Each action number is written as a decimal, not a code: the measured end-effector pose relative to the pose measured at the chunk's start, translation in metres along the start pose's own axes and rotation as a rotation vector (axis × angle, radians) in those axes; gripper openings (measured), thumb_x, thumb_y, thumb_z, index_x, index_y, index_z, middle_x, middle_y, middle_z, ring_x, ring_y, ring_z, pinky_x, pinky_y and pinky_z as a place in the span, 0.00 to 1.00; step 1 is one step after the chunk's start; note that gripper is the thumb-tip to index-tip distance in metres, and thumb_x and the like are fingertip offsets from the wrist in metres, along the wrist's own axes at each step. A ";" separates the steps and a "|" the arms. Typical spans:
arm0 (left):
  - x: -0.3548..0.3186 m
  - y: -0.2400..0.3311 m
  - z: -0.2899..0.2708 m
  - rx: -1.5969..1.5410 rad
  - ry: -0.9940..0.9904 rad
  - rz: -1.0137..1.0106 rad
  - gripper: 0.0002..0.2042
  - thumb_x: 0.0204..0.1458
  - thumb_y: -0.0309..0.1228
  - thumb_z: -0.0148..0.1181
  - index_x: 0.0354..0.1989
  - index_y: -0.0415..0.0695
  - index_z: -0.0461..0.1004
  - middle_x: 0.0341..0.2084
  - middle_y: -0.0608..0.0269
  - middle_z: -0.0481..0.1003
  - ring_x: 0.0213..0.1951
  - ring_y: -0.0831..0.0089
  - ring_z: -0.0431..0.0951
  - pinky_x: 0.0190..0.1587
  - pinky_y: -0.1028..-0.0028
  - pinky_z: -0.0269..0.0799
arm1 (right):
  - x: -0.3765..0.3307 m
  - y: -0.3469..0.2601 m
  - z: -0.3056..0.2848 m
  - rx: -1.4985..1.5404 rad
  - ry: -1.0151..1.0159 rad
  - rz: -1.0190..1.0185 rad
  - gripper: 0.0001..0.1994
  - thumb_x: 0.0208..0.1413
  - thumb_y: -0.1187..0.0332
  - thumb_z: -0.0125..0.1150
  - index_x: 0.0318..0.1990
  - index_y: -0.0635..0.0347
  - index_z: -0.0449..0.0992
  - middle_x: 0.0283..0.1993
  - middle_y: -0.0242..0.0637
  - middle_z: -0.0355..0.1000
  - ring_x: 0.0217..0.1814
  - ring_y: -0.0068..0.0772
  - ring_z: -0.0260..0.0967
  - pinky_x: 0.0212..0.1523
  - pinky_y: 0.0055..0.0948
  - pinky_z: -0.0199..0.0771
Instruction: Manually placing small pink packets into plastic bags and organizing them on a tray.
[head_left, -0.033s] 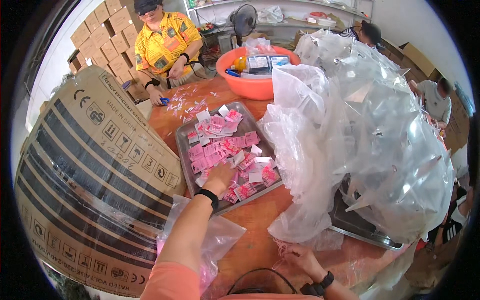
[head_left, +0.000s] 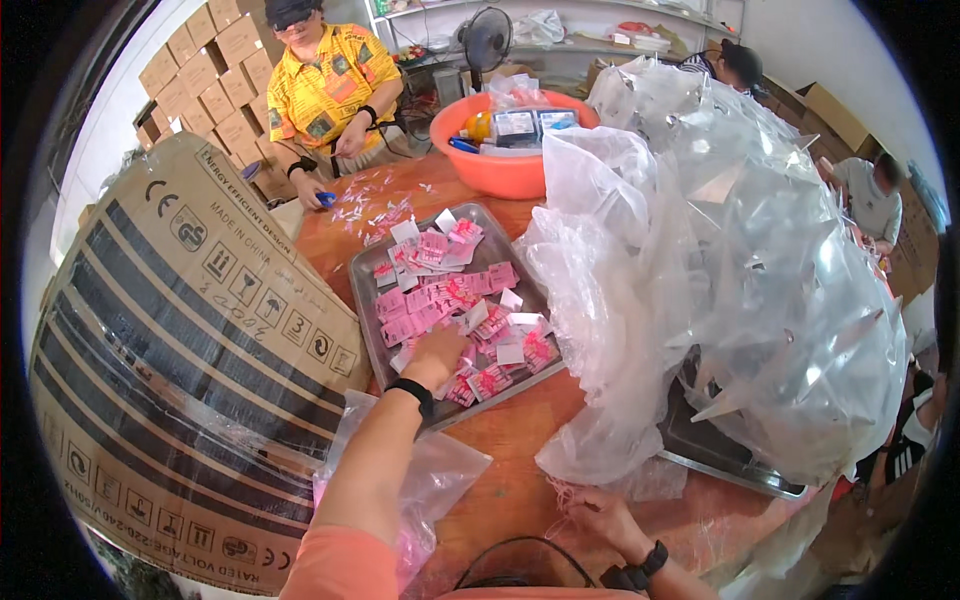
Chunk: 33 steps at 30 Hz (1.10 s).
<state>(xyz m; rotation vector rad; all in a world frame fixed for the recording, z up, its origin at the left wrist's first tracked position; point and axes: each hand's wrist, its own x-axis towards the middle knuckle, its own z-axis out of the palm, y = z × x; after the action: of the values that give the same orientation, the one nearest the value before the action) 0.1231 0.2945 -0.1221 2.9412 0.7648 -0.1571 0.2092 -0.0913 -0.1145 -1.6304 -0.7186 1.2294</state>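
Note:
My left hand [head_left: 438, 358] reaches into a grey metal tray [head_left: 363, 305], its fingers bent and pressed together among small pink cards [head_left: 440, 292]. Its fingertips are partly hidden, so what they grip cannot be made out. Some of the cards lie with a plain white side up. Near the table's front edge, my right hand [head_left: 598, 515] is closed round a small tangle of thin pink strings [head_left: 568, 497]. A clear plastic bag [head_left: 447, 470] with something pink in it lies under my left forearm.
A big cardboard box [head_left: 190, 370] stands close on my left. Piled clear plastic bags [head_left: 740, 270] cover the right side, partly over a dark tray [head_left: 715, 445]. An orange basin [head_left: 490, 175] of goods sits beyond. Across the table, a person in a yellow shirt [head_left: 335, 85] holds a blue tool [head_left: 326, 199].

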 end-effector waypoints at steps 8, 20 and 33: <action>-0.027 -0.017 -0.033 -0.334 0.470 -0.016 0.06 0.46 0.27 0.51 0.28 0.41 0.75 0.26 0.52 0.73 0.34 0.55 0.73 0.37 0.62 0.68 | 0.003 0.000 0.008 0.020 -0.019 -0.131 0.03 0.51 0.75 0.56 0.29 0.67 0.72 0.39 0.37 0.72 0.44 0.30 0.68 0.47 0.29 0.66; -0.047 -0.013 -0.041 -0.957 0.474 -0.474 0.07 0.46 0.28 0.60 0.22 0.39 0.70 0.16 0.68 0.70 0.20 0.82 0.69 0.23 0.77 0.65 | -0.015 -0.003 0.015 -0.162 0.049 -0.110 0.04 0.48 0.74 0.59 0.28 0.67 0.73 0.36 0.39 0.71 0.33 0.26 0.69 0.32 0.25 0.69; -0.072 0.021 -0.046 -1.844 0.445 -0.447 0.04 0.52 0.26 0.51 0.29 0.44 0.62 0.24 0.67 0.66 0.22 0.78 0.69 0.22 0.75 0.70 | -0.020 -0.005 0.020 -0.204 0.184 -0.254 0.06 0.45 0.74 0.61 0.31 0.66 0.74 0.28 0.39 0.71 0.32 0.31 0.68 0.36 0.29 0.68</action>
<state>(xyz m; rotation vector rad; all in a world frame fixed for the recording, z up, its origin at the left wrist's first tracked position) 0.0742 0.2471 -0.0660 1.0274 0.8246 0.7509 0.1846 -0.1003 -0.1026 -1.7295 -0.9254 0.8351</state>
